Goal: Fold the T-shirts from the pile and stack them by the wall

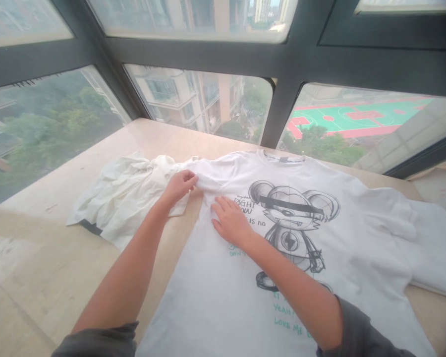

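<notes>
A white T-shirt [208, 292] with a sketched bear print and black and green lettering lies spread out, its collar toward the windows. At the edge of its left sleeve, my left hand [181, 186] is closed, fingertips pinching the fabric. My right hand [230, 220] rests flat on the shirt's chest, just left of the bear, with fingers stretched out and covering some of the lettering. Beyond my left forearm is a crumpled cream-white garment [122, 193] with a dark patch at its lower edge.
Both garments lie on a beige stone ledge [33, 258]. Dark window frames [193, 54] enclose the ledge at the back and sides. Through the glass are buildings, trees and a green and red sports court [342, 116].
</notes>
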A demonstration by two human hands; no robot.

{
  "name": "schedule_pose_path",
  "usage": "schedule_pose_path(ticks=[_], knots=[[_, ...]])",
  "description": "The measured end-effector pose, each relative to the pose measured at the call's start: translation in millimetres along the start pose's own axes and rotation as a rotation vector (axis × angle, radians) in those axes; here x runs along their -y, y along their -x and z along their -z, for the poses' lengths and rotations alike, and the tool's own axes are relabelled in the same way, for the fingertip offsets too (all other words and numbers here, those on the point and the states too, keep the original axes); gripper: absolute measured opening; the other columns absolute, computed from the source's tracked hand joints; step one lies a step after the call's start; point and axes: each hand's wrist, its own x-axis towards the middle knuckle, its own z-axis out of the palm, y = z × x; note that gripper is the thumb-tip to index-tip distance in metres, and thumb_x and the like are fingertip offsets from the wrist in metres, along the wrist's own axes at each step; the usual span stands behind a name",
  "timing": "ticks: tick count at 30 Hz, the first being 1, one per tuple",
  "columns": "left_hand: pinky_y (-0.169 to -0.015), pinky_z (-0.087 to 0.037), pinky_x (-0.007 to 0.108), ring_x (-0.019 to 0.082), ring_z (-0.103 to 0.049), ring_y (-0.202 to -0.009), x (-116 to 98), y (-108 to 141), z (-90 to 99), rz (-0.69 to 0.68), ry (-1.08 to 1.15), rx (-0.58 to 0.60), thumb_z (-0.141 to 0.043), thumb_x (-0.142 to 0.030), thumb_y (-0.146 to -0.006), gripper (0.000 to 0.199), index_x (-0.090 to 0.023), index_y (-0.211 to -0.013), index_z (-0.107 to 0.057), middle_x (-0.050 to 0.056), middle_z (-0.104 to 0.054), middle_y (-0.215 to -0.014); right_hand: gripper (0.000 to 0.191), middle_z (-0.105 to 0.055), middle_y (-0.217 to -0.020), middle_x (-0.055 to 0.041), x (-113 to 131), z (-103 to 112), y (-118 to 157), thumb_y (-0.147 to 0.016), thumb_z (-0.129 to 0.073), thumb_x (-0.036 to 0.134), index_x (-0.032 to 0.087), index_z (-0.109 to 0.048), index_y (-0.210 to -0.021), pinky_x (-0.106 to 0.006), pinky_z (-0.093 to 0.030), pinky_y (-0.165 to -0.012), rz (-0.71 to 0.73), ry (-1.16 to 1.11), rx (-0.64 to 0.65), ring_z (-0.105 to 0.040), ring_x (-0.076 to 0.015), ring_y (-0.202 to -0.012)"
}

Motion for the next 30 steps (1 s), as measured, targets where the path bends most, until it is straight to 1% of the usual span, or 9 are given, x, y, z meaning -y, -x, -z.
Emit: schedule_pose_path(ticks=[5,8,10,15,17,19,22,26,30], knots=[[-0.049,-0.034,0.025,0.013,-0.048,-0.051,8,31,3.2,0.073,-0.164,0.06,-0.06,-0.049,-0.075,0.031,-0.019,-0.066,-0.061,-0.002,-0.055,-0.055,0.041,-0.045,-0.152,-0.0161,-10,-6,7,-0.097,-0.05,0.03,0.012,-0.057,-0.133,-0.047,-0.029,-0.12,0.043,0.001,-0.014,-0.035,-0.0296,-0.144],[-0.05,-0.035,0.027,0.015,-0.05,-0.049,7,31,8.6,0.107,-0.259,0.124,-0.059,-0.05,-0.075,0.037,-0.02,-0.054,-0.06,0.0,-0.055,-0.051,0.041,-0.046,-0.151,-0.0161,-12,-7,7,-0.097,-0.05,0.03,0.013,-0.058,-0.133,-0.047,-0.03,-0.12,0.056,-0.012,-0.032,-0.036,-0.0283,-0.144],[-0.054,-0.039,0.029,0.018,-0.055,-0.053,6,18,12.8,0.129,-0.332,0.101,-0.057,-0.052,-0.077,0.04,-0.02,-0.053,-0.061,0.003,-0.058,-0.052,0.041,-0.046,-0.151,-0.0165,-12,-7,7,-0.097,-0.05,0.03,0.013,-0.057,-0.133,-0.048,-0.03,-0.12,0.059,-0.024,-0.043,-0.035,-0.0282,-0.144],[-0.078,-0.046,0.037,0.032,-0.064,-0.091,6,-46,12.6,0.125,-0.527,-0.165,-0.055,-0.046,-0.082,0.028,-0.02,-0.077,-0.066,0.013,-0.067,-0.08,0.041,-0.046,-0.15,-0.0175,-10,-7,8,-0.097,-0.048,0.029,0.011,-0.058,-0.133,-0.048,-0.029,-0.12,0.055,-0.047,-0.042,-0.034,-0.029,-0.145],[-0.085,-0.046,0.039,0.034,-0.062,-0.102,7,-71,8.9,0.105,-0.568,-0.206,-0.061,-0.044,-0.078,0.026,-0.02,-0.087,-0.066,0.016,-0.066,-0.097,0.04,-0.047,-0.15,-0.0166,-11,-7,8,-0.097,-0.048,0.029,0.013,-0.058,-0.132,-0.049,-0.03,-0.119,0.046,-0.05,-0.046,-0.035,-0.0286,-0.145],[-0.087,-0.046,0.04,0.036,-0.06,-0.107,8,-91,5.6,0.084,-0.591,-0.196,-0.069,-0.041,-0.07,0.026,-0.02,-0.085,-0.067,0.017,-0.064,-0.104,0.04,-0.047,-0.151,-0.0154,-11,-6,7,-0.097,-0.048,0.03,0.014,-0.058,-0.132,-0.049,-0.031,-0.119,0.042,-0.047,-0.046,-0.036,-0.0282,-0.145],[-0.084,-0.046,0.038,0.035,-0.06,-0.102,7,-110,3.9,0.066,-0.604,-0.138,-0.075,-0.032,-0.059,0.019,-0.021,-0.07,-0.064,0.015,-0.065,-0.095,0.04,-0.046,-0.151,-0.0152,-11,-7,8,-0.097,-0.048,0.03,0.014,-0.058,-0.133,-0.048,-0.03,-0.12,0.044,-0.053,-0.038,-0.035,-0.0281,-0.145],[-0.076,-0.045,0.032,0.027,-0.062,-0.083,2,-120,9.1,0.025,-0.588,-0.087,-0.07,-0.025,-0.058,0.012,-0.022,-0.062,-0.06,0.008,-0.065,-0.077,0.041,-0.044,-0.153,-0.0141,-8,-5,7,-0.094,-0.055,0.03,0.016,-0.058,-0.132,-0.05,-0.028,-0.12,0.013,-0.152,-0.026,-0.033,-0.0289,-0.146],[-0.068,-0.041,0.03,0.024,-0.061,-0.076,-1,-119,17.3,-0.007,-0.57,-0.111,-0.067,-0.034,-0.066,0.013,-0.023,-0.07,-0.061,0.007,-0.066,-0.074,0.037,-0.061,-0.136,-0.0086,-22,12,-20,-0.096,-0.051,0.037,0.021,-0.061,-0.127,-0.041,-0.043,-0.11,-0.132,-0.464,-0.04,-0.056,-0.0217,-0.127]])
